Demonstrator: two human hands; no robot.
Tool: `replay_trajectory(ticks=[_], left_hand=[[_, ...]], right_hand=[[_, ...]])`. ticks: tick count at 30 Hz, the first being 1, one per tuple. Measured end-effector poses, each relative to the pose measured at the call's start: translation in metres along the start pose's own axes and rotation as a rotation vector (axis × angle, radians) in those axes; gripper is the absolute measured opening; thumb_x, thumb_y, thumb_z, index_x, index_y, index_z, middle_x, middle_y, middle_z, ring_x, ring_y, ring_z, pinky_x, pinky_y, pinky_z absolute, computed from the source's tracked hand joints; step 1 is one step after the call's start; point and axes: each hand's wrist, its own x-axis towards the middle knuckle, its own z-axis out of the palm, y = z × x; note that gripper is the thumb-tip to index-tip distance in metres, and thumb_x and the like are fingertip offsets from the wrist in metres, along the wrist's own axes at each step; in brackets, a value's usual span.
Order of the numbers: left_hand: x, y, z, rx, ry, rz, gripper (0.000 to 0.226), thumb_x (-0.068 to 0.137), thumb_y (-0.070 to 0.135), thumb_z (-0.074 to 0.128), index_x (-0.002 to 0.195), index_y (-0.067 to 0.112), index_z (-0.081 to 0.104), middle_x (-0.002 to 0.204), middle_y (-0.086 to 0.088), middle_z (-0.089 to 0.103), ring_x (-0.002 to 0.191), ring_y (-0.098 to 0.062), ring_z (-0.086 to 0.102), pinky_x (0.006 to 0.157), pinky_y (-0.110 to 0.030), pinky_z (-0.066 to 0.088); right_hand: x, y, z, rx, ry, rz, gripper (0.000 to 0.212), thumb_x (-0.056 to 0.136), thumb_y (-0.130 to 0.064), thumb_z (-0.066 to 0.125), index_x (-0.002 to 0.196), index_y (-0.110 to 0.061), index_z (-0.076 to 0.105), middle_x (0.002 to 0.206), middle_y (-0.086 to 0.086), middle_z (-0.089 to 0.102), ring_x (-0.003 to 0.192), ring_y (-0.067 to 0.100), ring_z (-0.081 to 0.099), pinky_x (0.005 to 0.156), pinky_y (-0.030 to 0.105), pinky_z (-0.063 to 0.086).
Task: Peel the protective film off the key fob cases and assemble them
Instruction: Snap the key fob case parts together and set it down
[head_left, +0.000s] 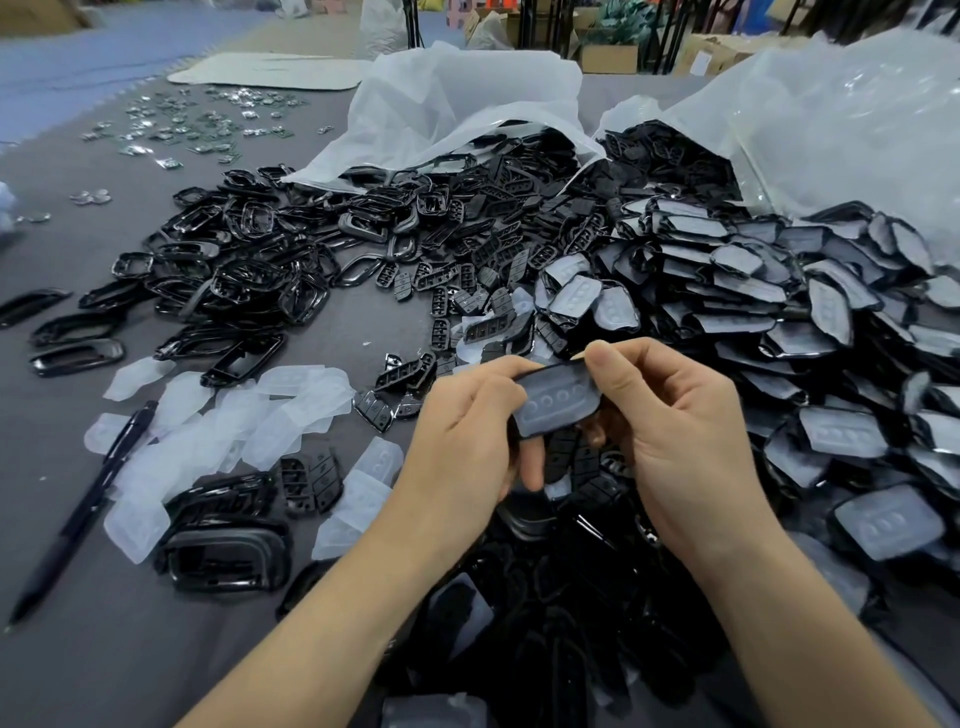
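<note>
Both hands hold one black key fob case (558, 402) covered with cloudy protective film, above the table's near middle. My left hand (462, 447) grips its left end with curled fingers. My right hand (670, 431) pinches its upper right edge between thumb and forefinger. Whether the film has lifted from the case I cannot tell. A large heap of film-covered cases (779, 322) lies to the right. Black frame shells (244, 260) are piled at the left. Button inserts (467, 270) are scattered in the middle.
Peeled film pieces (218, 431) lie at the left front beside a black pen (88, 504). Two open plastic bags (467, 104) spill parts at the back. Small metal pieces (197, 124) dot the far left. More black parts (561, 613) lie heaped under my wrists.
</note>
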Motion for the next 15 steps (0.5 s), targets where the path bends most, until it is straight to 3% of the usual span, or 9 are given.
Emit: replay_trajectory(ticks=[4, 7, 11, 15], left_hand=[[0.001, -0.006, -0.001, 0.167, -0.022, -0.016, 0.03, 0.085, 0.035, 0.039, 0.085, 0.012, 0.059, 0.042, 0.0, 0.051, 0.034, -0.005, 0.041, 0.039, -0.01, 0.03], [0.001, -0.006, -0.001, 0.157, -0.06, -0.034, 0.026, 0.085, 0.047, 0.049, 0.093, 0.024, 0.06, 0.049, 0.002, 0.058, 0.037, -0.012, 0.044, 0.038, -0.015, 0.032], [0.002, -0.005, -0.002, 0.166, -0.074, -0.049, 0.009, 0.097, 0.027, 0.053, 0.103, 0.025, 0.058, 0.052, -0.002, 0.061, 0.032, -0.013, 0.048, 0.038, -0.017, 0.037], [0.002, -0.003, -0.001, 0.039, -0.11, -0.11, 0.015, 0.098, 0.01, 0.049, 0.111, 0.019, 0.051, 0.052, -0.005, 0.061, 0.033, -0.014, 0.052, 0.038, -0.02, 0.043]], right_hand=[[0.004, 0.001, -0.005, -0.073, 0.046, 0.015, 0.017, 0.083, -0.023, 0.07, 0.068, -0.015, 0.071, 0.058, -0.002, 0.064, 0.049, 0.008, 0.052, 0.047, 0.018, 0.044], [0.006, 0.002, -0.01, -0.16, 0.032, -0.03, 0.014, 0.084, -0.02, 0.071, 0.071, -0.017, 0.071, 0.061, -0.004, 0.067, 0.053, 0.004, 0.058, 0.051, 0.016, 0.045], [0.007, 0.001, -0.013, -0.243, 0.012, -0.079, 0.011, 0.085, -0.02, 0.07, 0.074, -0.022, 0.072, 0.062, -0.007, 0.067, 0.053, 0.004, 0.058, 0.051, 0.017, 0.045], [0.007, 0.0, -0.013, -0.266, 0.014, -0.091, 0.007, 0.085, -0.017, 0.07, 0.079, -0.02, 0.072, 0.068, -0.002, 0.068, 0.055, 0.01, 0.058, 0.052, 0.025, 0.049]])
